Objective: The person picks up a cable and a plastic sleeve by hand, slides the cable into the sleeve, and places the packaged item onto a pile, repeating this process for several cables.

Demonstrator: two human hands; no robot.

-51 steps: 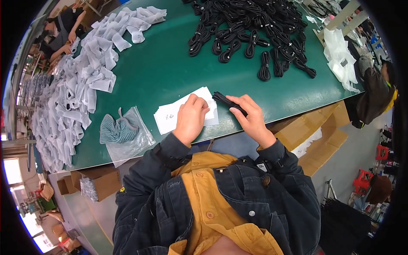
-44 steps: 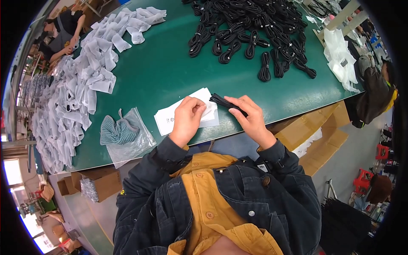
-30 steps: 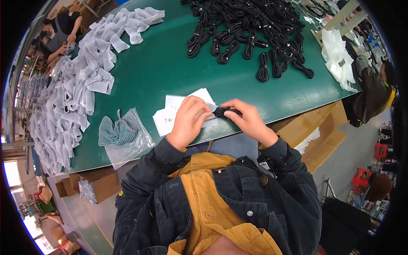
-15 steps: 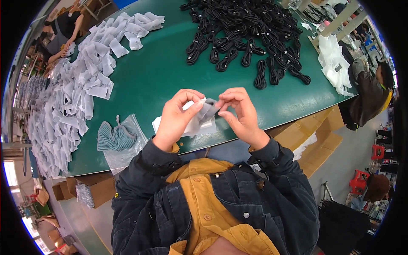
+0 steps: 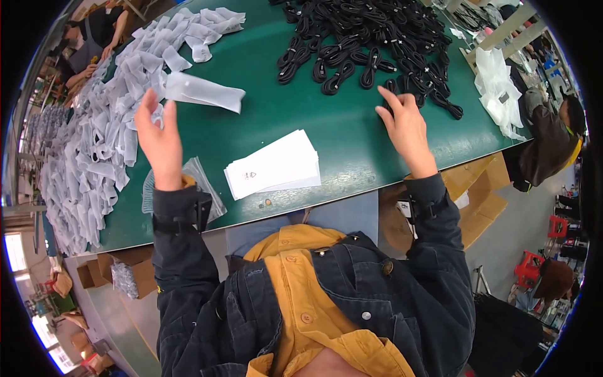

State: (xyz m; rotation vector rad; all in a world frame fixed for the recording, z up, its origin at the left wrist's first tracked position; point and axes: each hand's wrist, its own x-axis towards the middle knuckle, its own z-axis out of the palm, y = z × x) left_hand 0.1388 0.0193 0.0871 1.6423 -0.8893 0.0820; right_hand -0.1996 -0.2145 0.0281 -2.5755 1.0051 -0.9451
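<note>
On the left, my left hand point(image 5: 160, 141) is raised over the table with its thumb and fingers apart, holding nothing. Just beyond its fingertips is a frosted plastic pouch point(image 5: 204, 92), by the edge of a large heap of similar pouches point(image 5: 119, 135); whether it rests on the table I cannot tell. My right hand point(image 5: 405, 129) is open, its fingertips beside a coiled black cable point(image 5: 391, 88) at the near edge of a cable pile point(image 5: 370, 38). Between my hands, a stack of white paper slips point(image 5: 276, 164) lies near the table edge.
A clear plastic bag point(image 5: 204, 182) and a teal knitted item lie partly behind my left forearm on the green table point(image 5: 295, 113). White plastic sheeting point(image 5: 499, 88) hangs at the right corner. Open cardboard boxes point(image 5: 487, 195) stand below the edge. Another person point(image 5: 91, 44) works at far left.
My hands have moved apart from above the paper slips, left toward the pouches and right toward the cables. The pouch they held has left my fingers and is now beyond my left hand.
</note>
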